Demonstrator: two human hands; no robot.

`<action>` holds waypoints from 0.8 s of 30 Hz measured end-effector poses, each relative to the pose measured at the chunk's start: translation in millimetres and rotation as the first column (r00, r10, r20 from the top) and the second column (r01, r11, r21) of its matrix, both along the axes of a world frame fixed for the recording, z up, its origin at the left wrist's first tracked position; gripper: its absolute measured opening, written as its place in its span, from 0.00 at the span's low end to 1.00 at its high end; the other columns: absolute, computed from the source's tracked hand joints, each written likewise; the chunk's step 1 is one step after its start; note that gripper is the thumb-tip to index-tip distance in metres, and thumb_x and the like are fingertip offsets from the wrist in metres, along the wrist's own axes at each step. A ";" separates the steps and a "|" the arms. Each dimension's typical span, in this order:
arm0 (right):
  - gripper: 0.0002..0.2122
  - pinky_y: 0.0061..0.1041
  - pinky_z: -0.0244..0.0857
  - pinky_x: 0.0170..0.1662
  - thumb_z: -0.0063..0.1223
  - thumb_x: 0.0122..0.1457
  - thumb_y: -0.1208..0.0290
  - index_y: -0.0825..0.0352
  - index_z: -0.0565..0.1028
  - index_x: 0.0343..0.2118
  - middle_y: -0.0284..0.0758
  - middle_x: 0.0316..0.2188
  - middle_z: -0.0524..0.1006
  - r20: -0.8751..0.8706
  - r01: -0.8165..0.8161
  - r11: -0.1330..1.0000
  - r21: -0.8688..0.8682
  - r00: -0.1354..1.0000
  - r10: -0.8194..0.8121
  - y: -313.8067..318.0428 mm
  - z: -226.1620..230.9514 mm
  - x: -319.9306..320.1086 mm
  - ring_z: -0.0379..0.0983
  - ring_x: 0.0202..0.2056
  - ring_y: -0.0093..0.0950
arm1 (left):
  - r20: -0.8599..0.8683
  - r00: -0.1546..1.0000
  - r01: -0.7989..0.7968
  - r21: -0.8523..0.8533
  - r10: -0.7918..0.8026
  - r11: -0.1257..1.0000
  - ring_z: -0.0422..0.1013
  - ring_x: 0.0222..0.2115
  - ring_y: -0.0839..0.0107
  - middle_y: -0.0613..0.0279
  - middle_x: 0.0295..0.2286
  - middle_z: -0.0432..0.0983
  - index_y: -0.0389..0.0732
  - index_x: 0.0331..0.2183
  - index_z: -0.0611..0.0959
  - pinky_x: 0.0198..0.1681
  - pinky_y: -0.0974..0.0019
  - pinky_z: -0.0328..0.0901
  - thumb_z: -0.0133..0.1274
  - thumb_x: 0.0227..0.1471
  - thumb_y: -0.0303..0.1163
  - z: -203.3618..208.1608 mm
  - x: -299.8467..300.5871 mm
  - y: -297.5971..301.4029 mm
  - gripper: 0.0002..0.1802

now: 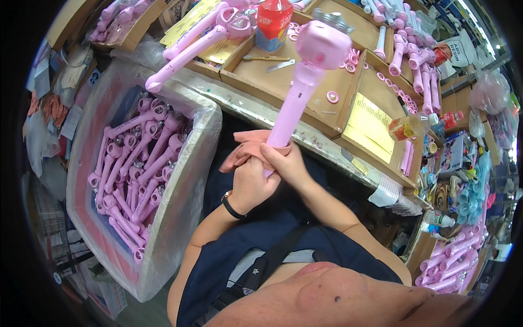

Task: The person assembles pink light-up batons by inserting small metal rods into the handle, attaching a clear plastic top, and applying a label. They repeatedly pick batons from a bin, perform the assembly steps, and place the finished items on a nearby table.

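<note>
A pink plastic light stick (287, 111) stands up in front of me, slightly tilted to the right, its bulky head at the top. My right hand (287, 162) is wrapped around the lower handle, thumb along the front. Just below and to the left, my left hand (254, 186) closes around the handle's bottom end and the cloth. The salmon-coloured cloth (239, 153) is bunched around the handle between both hands, one end hanging out to the left. The fingers partly hide the handle's base.
On my left stands a plastic-lined bin (204, 122) of similar light sticks. Ahead is a workbench with cardboard trays (321, 117), a drink bottle (272, 24), a knife (280, 66) and pink rings (333, 97). Yellow sheets (368, 128) and another bottle (411, 126) lie to the right.
</note>
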State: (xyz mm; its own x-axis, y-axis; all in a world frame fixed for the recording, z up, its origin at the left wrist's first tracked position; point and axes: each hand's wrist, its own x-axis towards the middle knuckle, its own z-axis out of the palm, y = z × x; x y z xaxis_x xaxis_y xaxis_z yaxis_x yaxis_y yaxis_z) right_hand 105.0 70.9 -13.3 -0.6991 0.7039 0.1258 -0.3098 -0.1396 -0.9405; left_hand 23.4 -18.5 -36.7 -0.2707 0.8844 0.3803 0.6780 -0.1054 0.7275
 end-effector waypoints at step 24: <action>0.20 0.29 0.68 0.38 0.62 0.46 0.70 0.67 0.70 0.43 0.40 0.30 0.73 0.442 -0.017 0.742 0.670 0.812 -0.381 -2.7 -15.9 22.5 0.74 0.32 0.36 | 0.682 0.717 -0.220 0.420 -0.146 0.881 0.64 0.51 0.58 0.50 0.44 0.67 0.36 0.57 0.52 0.51 0.57 0.62 0.46 0.52 0.59 13.3 -46.7 25.9 0.44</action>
